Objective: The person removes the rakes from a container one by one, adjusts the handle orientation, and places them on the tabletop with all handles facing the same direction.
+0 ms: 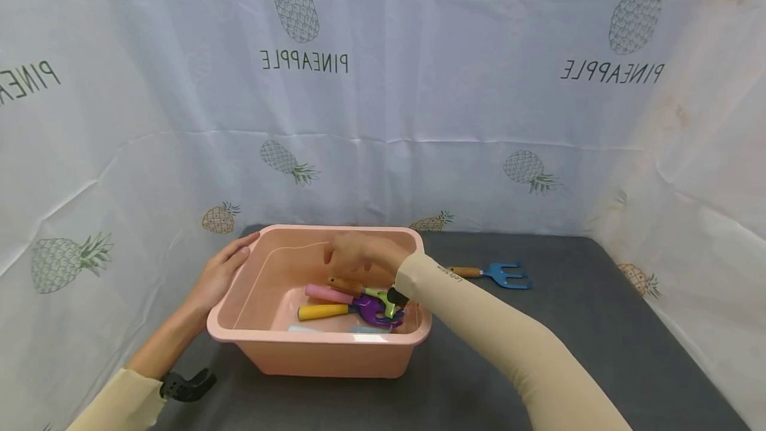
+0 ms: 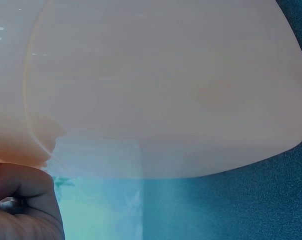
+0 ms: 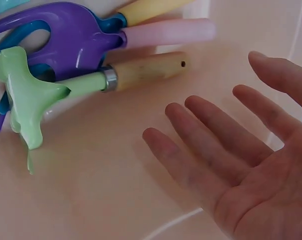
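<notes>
A pink plastic basin (image 1: 323, 354) stands on the dark table. My left hand (image 1: 217, 279) grips its left rim; in the left wrist view, curled fingers show beside the basin wall. My right hand (image 1: 359, 251) hovers inside the basin, fingers spread and holding nothing in the right wrist view. Closest to it lies a green garden tool (image 3: 28, 97) with a wooden handle (image 3: 151, 71). Beside that is a purple hand fork (image 3: 73, 37) with a pink handle, and a blue tool with a yellow handle (image 1: 323, 312). Light blue pieces (image 1: 370, 330) show at the basin's near wall, partly hidden.
A blue hand fork (image 1: 505, 275) with a wooden handle lies on the table (image 1: 574, 338) right of the basin, its handle end partly hidden by my right sleeve. A pineapple-print curtain (image 1: 407, 98) hangs behind and along both sides.
</notes>
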A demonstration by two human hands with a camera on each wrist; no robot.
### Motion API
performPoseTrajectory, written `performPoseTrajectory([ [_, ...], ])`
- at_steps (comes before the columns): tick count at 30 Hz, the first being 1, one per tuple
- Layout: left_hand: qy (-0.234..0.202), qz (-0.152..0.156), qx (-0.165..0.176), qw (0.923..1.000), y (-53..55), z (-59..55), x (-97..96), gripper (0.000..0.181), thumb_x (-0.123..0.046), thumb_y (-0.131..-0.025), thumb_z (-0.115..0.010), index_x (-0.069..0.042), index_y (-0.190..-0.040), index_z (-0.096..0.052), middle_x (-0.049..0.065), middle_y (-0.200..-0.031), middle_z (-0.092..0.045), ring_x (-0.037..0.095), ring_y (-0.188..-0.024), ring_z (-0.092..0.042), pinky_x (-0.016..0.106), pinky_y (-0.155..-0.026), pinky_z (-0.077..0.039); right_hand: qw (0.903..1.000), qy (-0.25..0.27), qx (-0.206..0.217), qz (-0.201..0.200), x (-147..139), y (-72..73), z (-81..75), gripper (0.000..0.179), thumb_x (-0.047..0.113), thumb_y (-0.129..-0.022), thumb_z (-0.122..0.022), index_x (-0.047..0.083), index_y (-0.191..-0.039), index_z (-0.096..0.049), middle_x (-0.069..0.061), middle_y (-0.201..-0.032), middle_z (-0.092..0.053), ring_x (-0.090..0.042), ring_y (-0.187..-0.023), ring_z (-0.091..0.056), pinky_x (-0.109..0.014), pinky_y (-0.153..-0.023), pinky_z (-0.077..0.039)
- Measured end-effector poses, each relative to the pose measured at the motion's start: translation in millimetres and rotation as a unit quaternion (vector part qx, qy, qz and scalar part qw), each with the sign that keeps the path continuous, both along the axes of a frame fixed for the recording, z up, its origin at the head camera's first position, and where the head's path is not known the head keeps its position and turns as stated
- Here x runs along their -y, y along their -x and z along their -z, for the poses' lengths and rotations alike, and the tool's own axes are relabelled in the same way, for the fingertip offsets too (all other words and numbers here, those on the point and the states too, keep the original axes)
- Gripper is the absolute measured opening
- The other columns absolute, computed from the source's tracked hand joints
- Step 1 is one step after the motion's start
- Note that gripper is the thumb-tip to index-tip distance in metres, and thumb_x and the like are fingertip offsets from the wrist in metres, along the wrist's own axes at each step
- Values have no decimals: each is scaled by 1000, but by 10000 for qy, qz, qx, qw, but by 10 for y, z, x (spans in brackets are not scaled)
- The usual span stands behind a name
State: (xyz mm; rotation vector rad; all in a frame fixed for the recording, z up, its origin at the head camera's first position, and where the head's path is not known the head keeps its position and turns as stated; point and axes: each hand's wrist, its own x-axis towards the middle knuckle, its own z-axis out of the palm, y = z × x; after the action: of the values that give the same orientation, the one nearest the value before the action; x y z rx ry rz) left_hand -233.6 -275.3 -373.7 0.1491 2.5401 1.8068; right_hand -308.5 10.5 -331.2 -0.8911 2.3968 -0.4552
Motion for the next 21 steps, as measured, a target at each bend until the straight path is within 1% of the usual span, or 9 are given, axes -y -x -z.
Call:
performPoseTrajectory([
  [1, -1, -8, -2, 10000, 1, 1, 0, 61, -47, -113, -35, -16, -165, -28, 19, -166, -32, -17, -112, -53, 11, -90, -51, 10000, -21, 18, 60, 8, 0, 17, 30, 17, -96, -62, 11, -125, -64, -5, -107, -59, -20, -66, -48, -31, -53, -41],
  [3, 25, -26, -14, 10000, 3, 2, 1, 61, -46, -113, -35, -17, -165, -28, 19, -166, -33, -17, -111, -53, 11, -89, -51, 9998, -89, 62, 137, 27, 5, 55, 35, 16, -95, -61, 12, -130, -63, -5, -109, -59, -22, -68, -50, -33, -54, -44],
  [5, 13, -23, -6, 10000, 3, 2, 1, 61, -47, -113, -35, -17, -165, -28, 19, -166, -33, -16, -111, -54, 11, -89, -52, 9993, -73, 148, 332, 34, -3, 81, 48, 17, -92, -64, 20, -140, -60, -2, -123, -60, -25, -86, -60, -39, -65, -55],
  [6, 6, -14, -6, 10000, 3, 1, 0, 61, -46, -113, -35, -17, -165, -28, 19, -166, -33, -16, -111, -54, 11, -89, -52, 9992, -68, 149, 361, 39, -5, 90, 52, 17, -91, -65, 19, -143, -59, -1, -125, -60, -27, -96, -63, -43, -73, -58],
  [7, -9, -4, 2, 10000, 3, 1, 0, 61, -46, -113, -35, -17, -165, -28, 19, -166, -33, -16, -112, -54, 12, -89, -52, 9991, -58, 160, 385, 44, -9, 100, 55, 17, -89, -66, 19, -143, -59, -1, -128, -60, -29, -107, -63, -47, -82, -59],
  [10, -33, 15, 7, 10000, 0, 0, -2, 61, -46, -113, -35, -16, -165, -28, 20, -166, -33, -16, -112, -55, 12, -89, -52, 9977, 31, 354, 570, 60, -24, 115, 57, 16, -86, -67, 18, -143, -59, -2, -127, -60, -32, -118, -60, -52, -91, -58],
  [15, 89, -44, -38, 9999, 0, -9, -4, 61, -46, -113, -36, -17, -165, -29, 20, -165, -34, -16, -110, -55, 12, -88, -52, 9933, 260, 674, 899, 90, -37, 129, 58, 10, -83, -68, 16, -140, -61, -4, -121, -59, -34, -119, -60, -47, -85, -58],
  [18, 127, -60, -23, 9999, 1, -10, -2, 60, -47, -113, -36, -17, -165, -29, 19, -166, -34, -16, -109, -54, 12, -88, -52, 9837, 658, 1100, 1261, 95, -66, 135, 56, 3, -79, -68, 14, -133, -63, -7, -120, -59, -35, -116, -61, -37, -68, -56],
  [21, 60, -40, -18, 10000, -2, -4, -2, 61, -47, -113, -35, -17, -165, -29, 20, -165, -34, -16, -110, -54, 12, -89, -52, 9753, 961, 1324, 1485, 97, -86, 164, 55, -2, -73, -67, 11, -127, -64, -9, -118, -60, -35, -111, -62, -29, -54, -45],
])
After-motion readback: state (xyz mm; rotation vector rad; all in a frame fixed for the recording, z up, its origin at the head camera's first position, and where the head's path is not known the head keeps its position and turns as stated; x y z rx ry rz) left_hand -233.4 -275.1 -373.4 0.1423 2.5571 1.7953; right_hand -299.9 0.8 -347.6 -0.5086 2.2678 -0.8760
